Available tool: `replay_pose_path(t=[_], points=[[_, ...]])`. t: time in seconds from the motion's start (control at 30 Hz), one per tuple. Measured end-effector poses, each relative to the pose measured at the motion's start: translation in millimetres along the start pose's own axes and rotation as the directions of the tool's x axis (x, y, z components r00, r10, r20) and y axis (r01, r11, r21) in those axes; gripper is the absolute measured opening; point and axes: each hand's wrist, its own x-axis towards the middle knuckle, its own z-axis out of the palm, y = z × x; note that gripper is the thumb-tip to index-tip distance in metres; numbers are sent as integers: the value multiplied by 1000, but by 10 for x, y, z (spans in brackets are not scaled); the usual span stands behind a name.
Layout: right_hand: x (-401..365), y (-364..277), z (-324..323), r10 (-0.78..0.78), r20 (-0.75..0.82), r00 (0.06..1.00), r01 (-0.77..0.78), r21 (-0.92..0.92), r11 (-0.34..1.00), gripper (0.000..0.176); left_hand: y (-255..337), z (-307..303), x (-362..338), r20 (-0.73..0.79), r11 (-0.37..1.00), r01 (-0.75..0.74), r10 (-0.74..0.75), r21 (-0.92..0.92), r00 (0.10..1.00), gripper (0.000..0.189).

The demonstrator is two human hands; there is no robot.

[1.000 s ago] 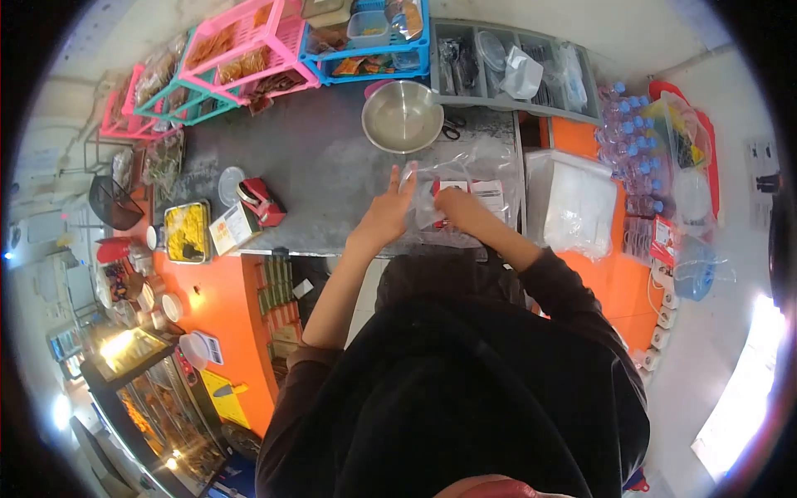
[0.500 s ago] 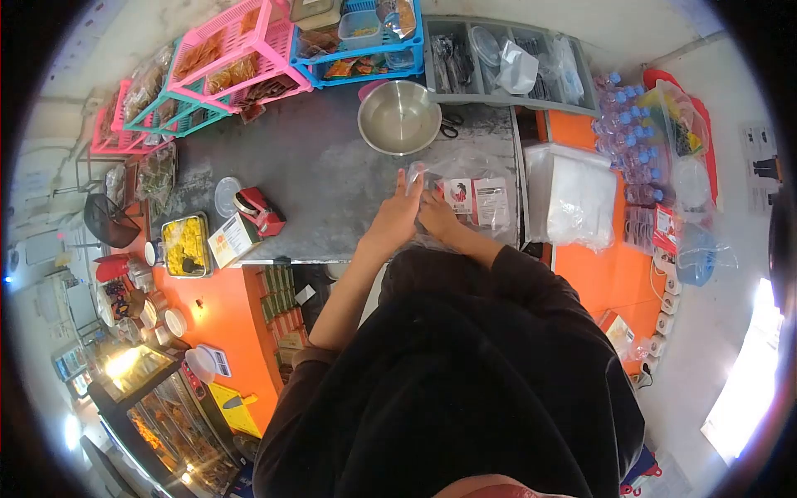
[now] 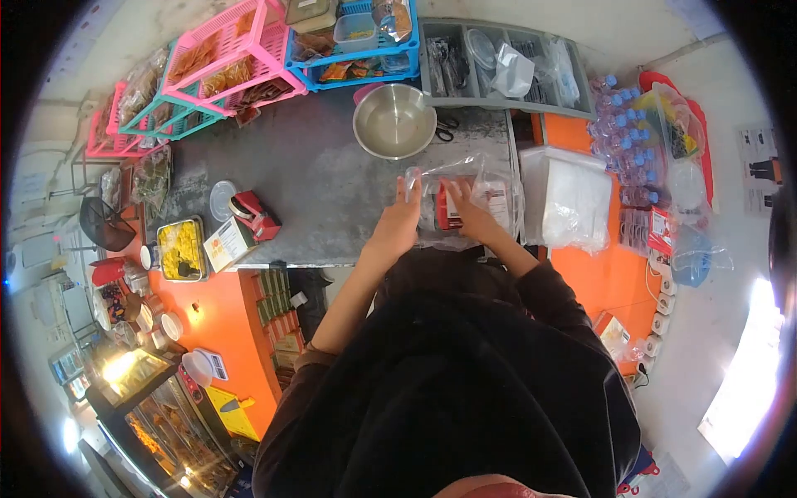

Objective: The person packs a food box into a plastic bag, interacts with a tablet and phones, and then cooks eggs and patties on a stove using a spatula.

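A clear plastic bag (image 3: 440, 168) lies on the dark worktop in front of me, its mouth lifted and crumpled. Inside it is a red-and-white printed box (image 3: 448, 209). My left hand (image 3: 398, 224) is at the bag's left edge, fingers pointing forward, with the thin film caught at the fingertips. My right hand (image 3: 475, 217) lies over the box, its fingers bent around the top and partly covering the print. Just beyond the bag stands a steel bowl (image 3: 394, 122), with black-handled scissors (image 3: 447, 129) beside it.
A stack of clear bags (image 3: 577, 199) lies on the orange counter at right, near several water bottles (image 3: 623, 137). A grey cutlery tray (image 3: 502, 104) and coloured baskets (image 3: 224, 70) line the back. At left are a red tape dispenser (image 3: 257, 217) and a tray of yellow food (image 3: 181, 249).
My right hand has moved right and forward onto the box, which has turned so its red side shows. The bag's mouth has risen and opened wider; my left hand stays at its left edge.
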Motion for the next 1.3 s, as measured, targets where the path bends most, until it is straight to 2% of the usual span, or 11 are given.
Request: replay_pose_path(t=[0.17, 0.43, 0.5, 0.6, 0.63, 0.67, 0.8, 0.9, 0.97, 1.13, 1.3], points=[[-174, 160, -12, -78, -103, 992, 101, 238, 966, 99, 16, 44, -1, -6, 999, 47, -47, -19, 999, 98], [49, -311, -140, 22, -99, 995, -58, -377, 924, 57, 89, -162, -132, -111, 996, -63, 69, 58, 991, 76], [-4, -246, -833, 235, 293, 927, 24, -670, 742, 24, 95, -343, -177, -76, 992, 46, -37, 114, 996, 73], [-408, -91, -1684, 157, 110, 981, -46, -660, 750, 17, 193, -563, -71, -192, 938, -322, 342, 126, 920, 59], [-505, -98, -2051, -74, 160, 984, 153, -568, 809, 18, 439, -708, -81, -78, 812, -181, 166, -555, 983, 57], [-578, -140, -2227, -73, 161, 984, 153, -572, 806, 18, 605, -780, -88, 129, 296, 94, 101, -951, 987, 54], [-874, -139, -2426, -409, 406, 817, 575, -535, 619, 12, 745, -717, -133, 76, 96, 63, 142, -993, 987, 56], [-1171, -76, -2593, -609, 88, 788, 598, -343, 724, 17, 537, -709, -446, 1, 440, -50, 117, -897, 993, 72], [-1439, 399, -2573, -351, -341, 872, 394, 65, 917, 44, 254, -667, -721, -194, 995, -104, 102, 3, 976, 104], [-1250, 1097, -988, 198, -315, 928, -95, 314, 945, 70, -641, 608, 70, -270, 960, -240, 195, -144, 943, 102], [-294, 568, 341, 492, -67, 868, -74, 962, 262, 55, -443, 1664, 914, -518, 945, -309, 320, 111, 793, 57]])
